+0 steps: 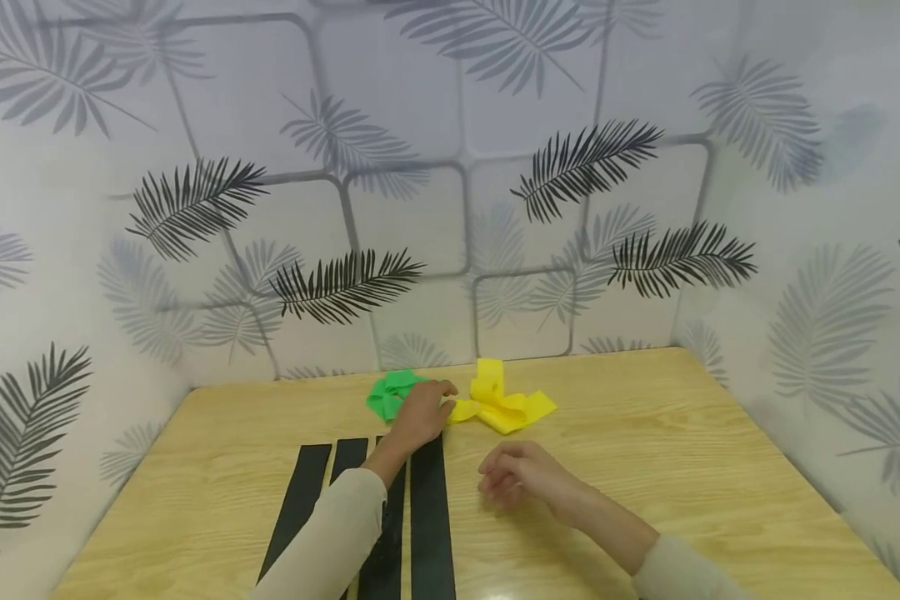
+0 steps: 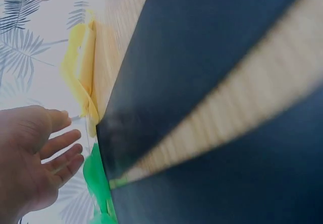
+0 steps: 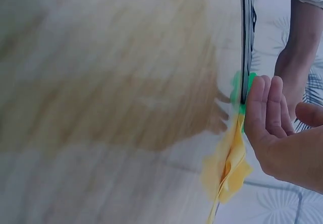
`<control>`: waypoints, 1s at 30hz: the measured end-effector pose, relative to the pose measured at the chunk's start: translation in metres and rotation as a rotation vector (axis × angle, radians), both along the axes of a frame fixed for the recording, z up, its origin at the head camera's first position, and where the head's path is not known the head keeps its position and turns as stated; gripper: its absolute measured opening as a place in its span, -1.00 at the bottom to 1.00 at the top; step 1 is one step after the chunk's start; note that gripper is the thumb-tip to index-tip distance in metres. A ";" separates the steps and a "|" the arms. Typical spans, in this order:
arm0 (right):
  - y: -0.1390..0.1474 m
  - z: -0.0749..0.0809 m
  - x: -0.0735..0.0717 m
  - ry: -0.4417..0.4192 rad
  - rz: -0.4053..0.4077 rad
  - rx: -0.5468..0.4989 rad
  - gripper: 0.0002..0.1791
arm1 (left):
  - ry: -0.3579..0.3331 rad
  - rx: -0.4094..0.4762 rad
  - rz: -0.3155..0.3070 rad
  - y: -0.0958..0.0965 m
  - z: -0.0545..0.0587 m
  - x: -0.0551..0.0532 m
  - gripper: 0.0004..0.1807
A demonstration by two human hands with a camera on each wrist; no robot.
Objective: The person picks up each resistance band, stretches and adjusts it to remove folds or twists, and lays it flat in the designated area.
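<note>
Several flat black strips point(image 1: 431, 525) lie side by side on the wooden table, running away from the person. Beyond their far ends sit a crumpled green strip point(image 1: 382, 400) and a loosely looped yellow strip point(image 1: 513, 414). My left hand point(image 1: 418, 414) is over the far end of the rightmost black strip, between green and yellow, covering part of the green one. In the left wrist view its fingers point(image 2: 64, 143) spread loosely with nothing between them. My right hand point(image 1: 528, 479) hovers over the table nearer the person, right of the black strips, fingers point(image 3: 273, 105) loosely bent and holding nothing.
The wooden table point(image 1: 645, 433) meets a wall point(image 1: 420, 217) with a leaf pattern at its back edge. Similar patterned surfaces rise at the left and right sides. My left forearm point(image 1: 330, 533) crosses above the black strips.
</note>
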State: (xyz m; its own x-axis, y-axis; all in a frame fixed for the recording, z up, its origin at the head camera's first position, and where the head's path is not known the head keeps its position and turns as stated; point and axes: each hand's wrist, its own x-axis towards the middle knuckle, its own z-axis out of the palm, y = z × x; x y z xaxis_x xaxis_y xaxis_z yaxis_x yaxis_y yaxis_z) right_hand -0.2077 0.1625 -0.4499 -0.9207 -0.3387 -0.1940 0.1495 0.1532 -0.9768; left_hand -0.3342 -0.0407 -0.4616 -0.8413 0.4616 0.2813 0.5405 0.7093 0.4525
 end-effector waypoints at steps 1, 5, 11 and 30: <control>0.001 0.000 -0.002 0.010 -0.023 0.007 -0.69 | -0.004 -0.025 0.001 0.003 0.000 -0.001 -0.73; 0.007 0.000 -0.005 0.020 -0.070 0.012 -0.68 | 0.000 -0.171 0.015 0.011 -0.002 -0.004 -0.64; 0.013 -0.003 -0.008 0.020 -0.101 0.004 -0.67 | 0.058 -0.303 0.032 0.020 -0.005 -0.004 -0.58; 0.018 -0.008 -0.032 -0.043 -0.133 -0.035 -0.55 | -0.188 -0.022 0.136 0.031 0.012 0.004 -0.70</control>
State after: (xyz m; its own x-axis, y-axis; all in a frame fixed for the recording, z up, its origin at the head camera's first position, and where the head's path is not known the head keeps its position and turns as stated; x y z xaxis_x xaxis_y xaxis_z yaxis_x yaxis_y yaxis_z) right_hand -0.2398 0.1805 -0.4583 -0.9492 -0.2210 -0.2242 0.2077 0.0955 -0.9735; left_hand -0.3305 -0.0101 -0.4492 -0.9329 0.3445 0.1052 0.3469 0.7808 0.5197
